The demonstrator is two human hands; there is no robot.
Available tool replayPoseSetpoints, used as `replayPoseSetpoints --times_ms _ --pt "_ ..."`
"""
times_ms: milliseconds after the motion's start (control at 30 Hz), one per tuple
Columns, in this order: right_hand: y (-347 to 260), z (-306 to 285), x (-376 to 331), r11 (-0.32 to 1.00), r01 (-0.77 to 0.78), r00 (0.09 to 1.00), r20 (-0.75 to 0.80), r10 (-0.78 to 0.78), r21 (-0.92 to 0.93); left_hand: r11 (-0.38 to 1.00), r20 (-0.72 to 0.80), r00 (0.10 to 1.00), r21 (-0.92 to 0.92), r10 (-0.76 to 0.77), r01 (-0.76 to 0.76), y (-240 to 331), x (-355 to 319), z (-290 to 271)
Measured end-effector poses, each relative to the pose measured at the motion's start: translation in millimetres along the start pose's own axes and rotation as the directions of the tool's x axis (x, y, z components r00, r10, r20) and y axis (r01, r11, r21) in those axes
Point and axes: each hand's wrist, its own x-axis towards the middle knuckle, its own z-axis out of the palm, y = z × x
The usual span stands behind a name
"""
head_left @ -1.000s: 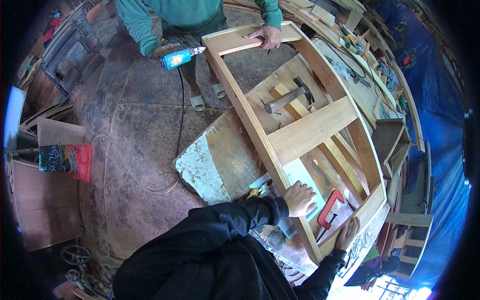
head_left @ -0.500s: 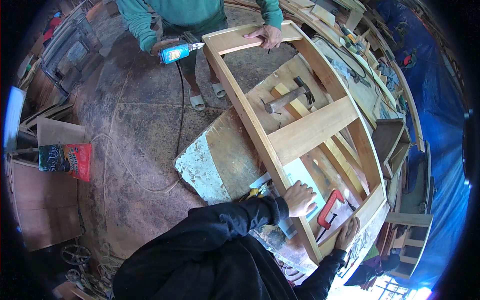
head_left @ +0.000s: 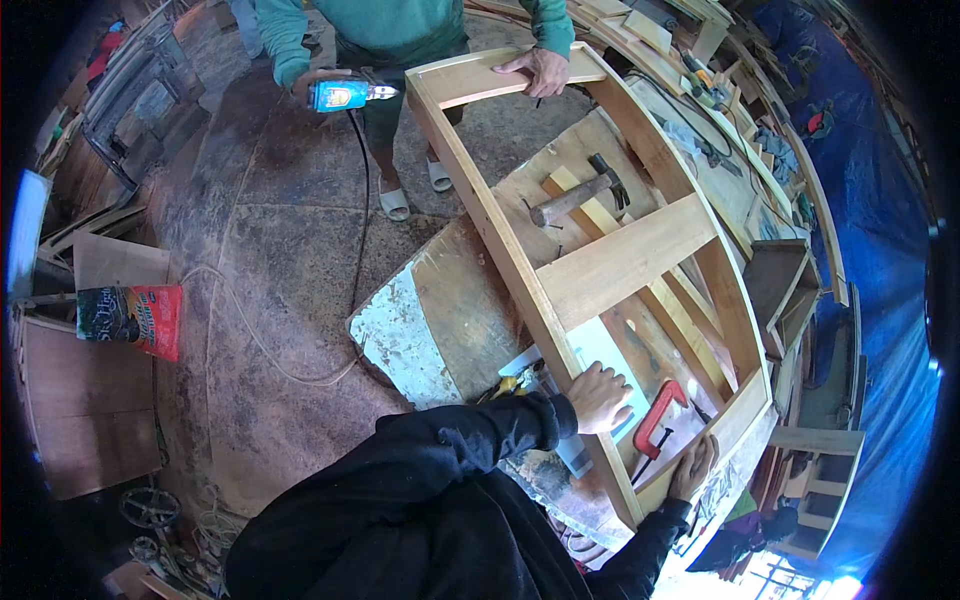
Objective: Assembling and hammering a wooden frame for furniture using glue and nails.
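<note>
A pale wooden frame [head_left: 625,262] with a curved far side and a crossbar lies on the workbench [head_left: 470,320]. My left hand [head_left: 600,397] is closed over its long straight rail, fingers reaching inward. At the near end, my right hand [head_left: 694,468] is wrapped over the short end rail. Inside the frame, between my hands, lies a red C-clamp [head_left: 652,422]. Across from me a co-worker's hand [head_left: 545,70] rests on the frame's far end. Their other hand holds a blue corded power tool [head_left: 340,95], its metal tip close to the frame's far left corner.
A hammer [head_left: 565,206] lies on wood strips inside the frame's far opening. The tool's cord [head_left: 362,200] hangs to the floor. Clutter and long boards [head_left: 720,120] line the right side, before a blue tarp [head_left: 880,300]. A cabinet [head_left: 90,400] stands at the left.
The co-worker's power tool has risen slightly and levelled out, shifting a little left near the frame's corner. My hands and the frame stay in place.
</note>
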Motion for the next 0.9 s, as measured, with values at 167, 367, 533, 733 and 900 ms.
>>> replayPoseSetpoints --times_ms 167,367,533,733,900 --pt "0.2 0.4 -0.3 1.0 0.006 1.0 -0.01 -0.006 0.006 1.0 0.003 1.0 -0.006 -0.001 0.001 0.6 0.0 -2.4" --pt "4.3 0.9 -0.6 0.999 0.011 1.0 -0.01 -0.01 0.038 1.0 -0.008 1.0 -0.002 0.003 -0.003 1.3 -0.6 -3.3" --pt "1.0 0.4 -0.1 1.0 0.008 1.0 -0.002 -0.008 0.007 1.0 0.011 1.0 0.009 0.008 -0.008 0.9 0.0 -3.4" --pt "-2.0 -0.9 0.2 1.0 0.004 1.0 -0.003 -0.004 0.003 1.0 0.003 1.0 -0.008 0.011 -0.011 0.8 -0.3 -3.5" --pt "-1.9 -1.3 -0.7 1.0 -0.006 1.0 -0.004 0.006 -0.012 1.0 0.005 1.0 0.007 0.015 -0.015 0.7 0.1 -2.9"
